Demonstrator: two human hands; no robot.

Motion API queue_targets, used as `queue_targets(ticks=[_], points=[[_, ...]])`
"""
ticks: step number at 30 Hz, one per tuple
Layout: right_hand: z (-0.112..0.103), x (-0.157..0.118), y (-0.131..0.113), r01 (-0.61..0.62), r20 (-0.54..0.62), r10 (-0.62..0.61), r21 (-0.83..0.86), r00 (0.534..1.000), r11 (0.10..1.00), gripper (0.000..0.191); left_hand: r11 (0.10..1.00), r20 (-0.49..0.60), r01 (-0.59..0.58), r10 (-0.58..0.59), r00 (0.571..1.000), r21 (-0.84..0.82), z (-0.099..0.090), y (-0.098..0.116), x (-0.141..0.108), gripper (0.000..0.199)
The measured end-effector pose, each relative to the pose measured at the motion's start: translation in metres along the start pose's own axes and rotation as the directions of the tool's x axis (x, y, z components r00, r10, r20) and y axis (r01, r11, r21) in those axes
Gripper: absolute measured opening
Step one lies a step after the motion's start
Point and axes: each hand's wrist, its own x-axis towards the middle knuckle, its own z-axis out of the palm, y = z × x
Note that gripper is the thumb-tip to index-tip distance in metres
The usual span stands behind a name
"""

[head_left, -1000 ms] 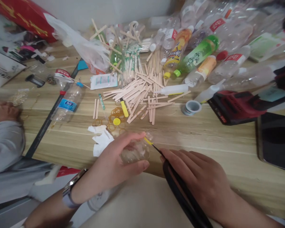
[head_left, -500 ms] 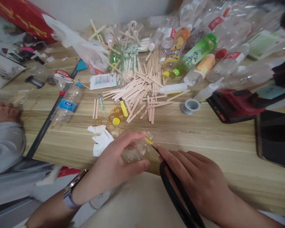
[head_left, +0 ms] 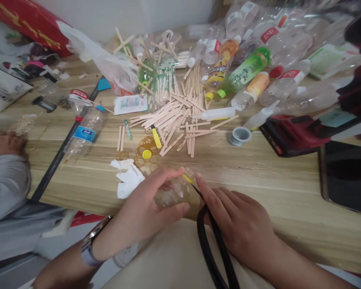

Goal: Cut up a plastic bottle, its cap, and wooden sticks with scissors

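My left hand (head_left: 152, 202) is wrapped round a clear plastic bottle (head_left: 171, 193) near the table's front edge. A yellow ring (head_left: 187, 178) sits at the bottle's neck, which points to the right. My right hand (head_left: 240, 220) grips black-handled scissors (head_left: 212, 249), the index finger stretched along them. Their tip touches or nearly touches the neck beside the yellow ring; exact contact is hard to see. Just left of the bottle lie torn white paper pieces (head_left: 128, 178). Beyond it are rubber bands (head_left: 149, 144), a yellow cap (head_left: 147, 154) and a small yellow-handled tool (head_left: 156, 137).
Wooden sticks (head_left: 171, 116) are heaped mid-table. Many plastic bottles (head_left: 246, 72) fill the back right. At right are a tape roll (head_left: 240, 135), a red power tool (head_left: 295, 134) and a phone (head_left: 347, 176). Another person's hand (head_left: 4, 142) rests at far left, near a blue-labelled bottle (head_left: 84, 133).
My right hand and the scissors have shifted slightly left, and the scissor handles are turned a little. My left hand and the bottle stay almost still.
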Motion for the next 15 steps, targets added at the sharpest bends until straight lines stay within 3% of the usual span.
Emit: queue_targets(ticks=[15], points=[[0.0053, -0.0045, 0.0011, -0.018, -0.018, 0.019, 0.058, 1.0, 0.998, 0.057, 0.996, 0.032, 0.074, -0.072, 0.997, -0.05, 0.0004, 0.0031, 0.0001, 0.053]])
